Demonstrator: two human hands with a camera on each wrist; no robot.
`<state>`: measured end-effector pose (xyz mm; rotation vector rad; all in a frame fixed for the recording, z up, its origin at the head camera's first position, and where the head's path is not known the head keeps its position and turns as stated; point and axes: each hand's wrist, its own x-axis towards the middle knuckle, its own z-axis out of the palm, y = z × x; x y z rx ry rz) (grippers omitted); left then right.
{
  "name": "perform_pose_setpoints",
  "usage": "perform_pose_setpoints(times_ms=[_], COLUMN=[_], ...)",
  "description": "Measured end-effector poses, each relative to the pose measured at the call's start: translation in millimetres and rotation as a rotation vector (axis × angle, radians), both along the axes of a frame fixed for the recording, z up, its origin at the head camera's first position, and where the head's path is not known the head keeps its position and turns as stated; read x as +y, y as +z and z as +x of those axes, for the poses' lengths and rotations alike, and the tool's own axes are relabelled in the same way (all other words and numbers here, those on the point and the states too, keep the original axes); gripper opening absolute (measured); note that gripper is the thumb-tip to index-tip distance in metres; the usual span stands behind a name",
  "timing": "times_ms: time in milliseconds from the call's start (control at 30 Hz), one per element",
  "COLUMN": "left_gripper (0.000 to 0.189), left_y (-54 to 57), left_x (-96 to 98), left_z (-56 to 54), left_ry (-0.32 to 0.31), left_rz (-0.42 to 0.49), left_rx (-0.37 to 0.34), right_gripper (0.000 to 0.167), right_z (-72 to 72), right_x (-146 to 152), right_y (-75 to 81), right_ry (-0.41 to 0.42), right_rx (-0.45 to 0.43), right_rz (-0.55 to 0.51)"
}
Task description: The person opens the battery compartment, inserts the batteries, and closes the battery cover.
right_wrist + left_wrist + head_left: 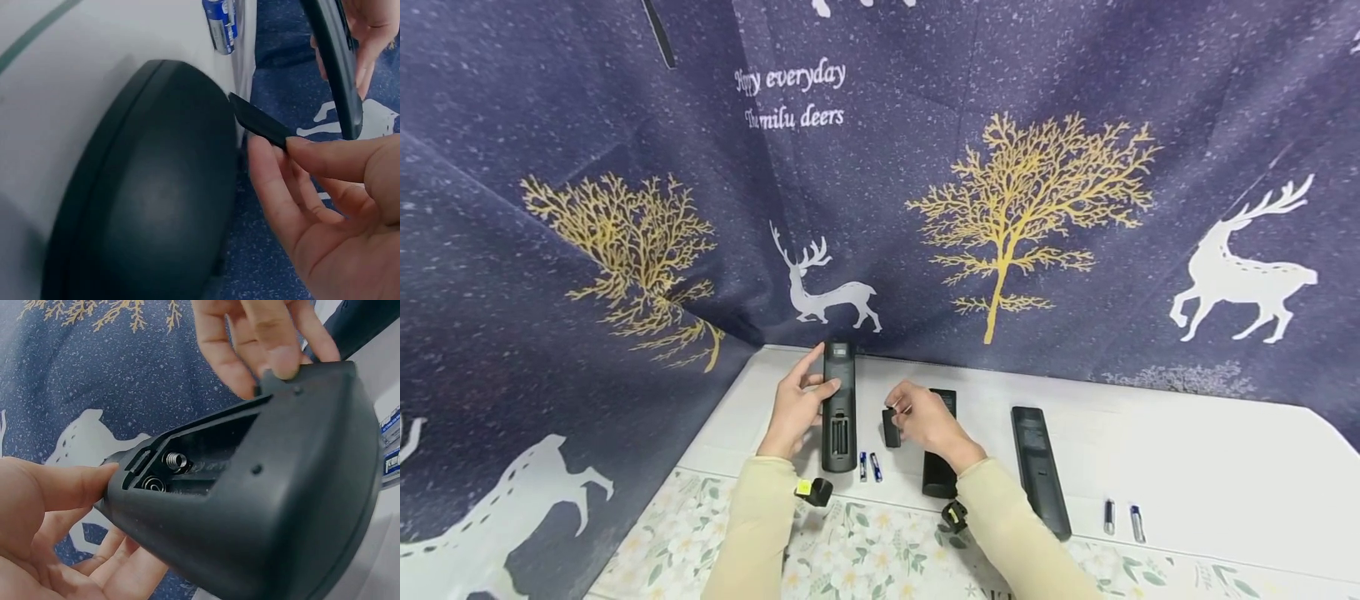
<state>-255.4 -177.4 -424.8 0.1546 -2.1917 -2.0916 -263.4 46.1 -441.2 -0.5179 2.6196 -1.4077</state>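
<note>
Black, one remote (841,402) is gripped between thumb and fingers of the left hand (793,410); the right hand (928,421) pinches one cover (891,429) at its fingertips; two batteries (862,467) lie below their fingers.

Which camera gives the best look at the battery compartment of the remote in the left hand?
The left wrist view: it shows the battery compartment close up, with its coiled springs. The head view shows it small, in the remote the left hand holds. The right wrist view shows that remote edge-on, the compartment unclear.
</note>
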Motion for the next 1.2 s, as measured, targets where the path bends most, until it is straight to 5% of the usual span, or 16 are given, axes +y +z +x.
perform_pose_setpoints(times_ms=[200, 567, 1200], left_gripper=[0.071, 0.071, 0.073], left_y=[1.2, 1.1, 0.5], left_x=[-1.3, -0.8, 0.8], left_z=[1.2, -1.1, -0.7], left_ry=[0.003, 0.005, 0.003], left_rz=[-0.001, 0.010, 0.019], left_rx=[-0.002, -0.005, -0.002], right_gripper=[0.020, 0.026, 0.036], right_z=[-1.6, -4.9, -2.6], right_x=[-3.1, -4.2, 2.1], right_y=[-4.0, -10.1, -14.1], right_ry=[0.018, -0.018, -0.035], right_rx=[-0.008, 0.125, 0.116], right_rz=[0.041, 0.207, 0.282])
